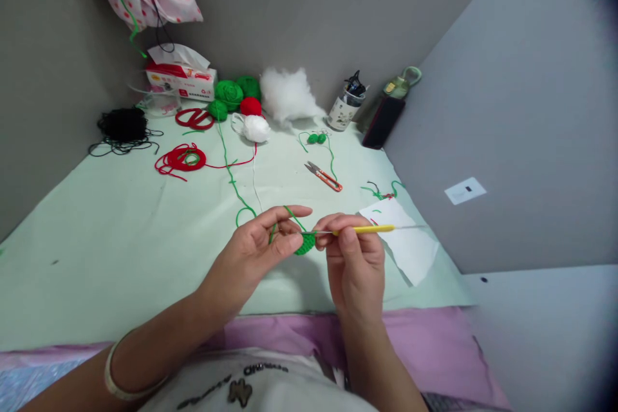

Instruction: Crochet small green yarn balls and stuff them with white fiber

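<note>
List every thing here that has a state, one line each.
Left hand, pinching the green piece
Right hand, closed on the hook
Hook, roughly level, tip at the green piece
Green piece, held off the table
Snips, lying down, blades slightly apart
Red scissors, cannot tell if open
Tissues, open, one sticking out
Pen cup, upright, filled
Black yarn, loosely tangled

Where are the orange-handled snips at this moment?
In the head view, the orange-handled snips lie on the table just right of centre, beyond the right hand and nearer the wearer than the two small green pieces.
</note>
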A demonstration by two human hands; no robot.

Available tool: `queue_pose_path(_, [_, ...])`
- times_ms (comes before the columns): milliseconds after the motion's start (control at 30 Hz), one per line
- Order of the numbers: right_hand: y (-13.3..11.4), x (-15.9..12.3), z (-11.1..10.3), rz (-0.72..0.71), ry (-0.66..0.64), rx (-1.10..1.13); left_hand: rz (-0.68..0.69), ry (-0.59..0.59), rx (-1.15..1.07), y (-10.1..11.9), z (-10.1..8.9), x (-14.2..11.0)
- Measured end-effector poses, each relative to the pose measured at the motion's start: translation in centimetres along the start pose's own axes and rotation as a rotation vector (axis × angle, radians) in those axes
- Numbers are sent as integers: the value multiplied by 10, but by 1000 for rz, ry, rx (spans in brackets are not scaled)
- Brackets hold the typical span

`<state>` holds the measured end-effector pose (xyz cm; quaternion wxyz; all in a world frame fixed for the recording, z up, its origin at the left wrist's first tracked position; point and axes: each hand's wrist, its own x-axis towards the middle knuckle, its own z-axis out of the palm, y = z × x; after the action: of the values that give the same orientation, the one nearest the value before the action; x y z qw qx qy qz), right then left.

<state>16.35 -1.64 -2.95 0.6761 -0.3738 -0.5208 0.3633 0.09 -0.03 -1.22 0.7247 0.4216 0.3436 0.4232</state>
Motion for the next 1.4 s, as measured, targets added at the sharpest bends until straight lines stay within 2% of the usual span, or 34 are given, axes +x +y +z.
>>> queue_pose_path(200, [-1,3,-1,91,-24,63,9,-13,41,1,-5,-2])
queue_pose_path(367, [-5,0,-1,-14,-45,-48,39,2,147,0,-9,-2])
queue_pose_path(467, [-10,-3,-2,-145,-71,-222,56,46,216,2,-7,-2])
queue_pose_path(600, [-11,-9,-3,-432,-160,-545,100,136,295,2,0,-2])
queue_pose_path(667, [-8,-13,-4,-591,-173,-757,86,129,222,1,1,-1])
queue_pose_path(733, [-5,-15,-5,-701,-160,-895,15,54,53,0,0,0])
queue_pose_path(800, [-4,-15,-5,-671,-136,-835,-98,-41,-125,1,-3,2])
queue_pose_path(867, [-6,-11,-3,-514,-68,-621,-180,-86,-228,3,-7,3])
queue_pose_path(967, [-9,-3,1,-286,22,-298,-132,-70,-213,7,-9,4])
queue_pose_path(1067, [-8,0,4,-209,-33,-222,-44,-82,-127,6,-7,4])
queue_pose_path(1133, [-6,-3,4,-229,-53,-283,-9,-68,-75,4,-4,3])
queue_pose_path(1233, [-3,-11,2,-332,-88,-514,11,3,-68,1,-1,4])
queue_pose_path(1333, [-2,-16,-2,-532,-135,-747,-82,-19,-186,0,-2,6])
queue_pose_path(1400, [-4,-15,-3,-561,-109,-714,-171,-72,-262,2,-4,8])
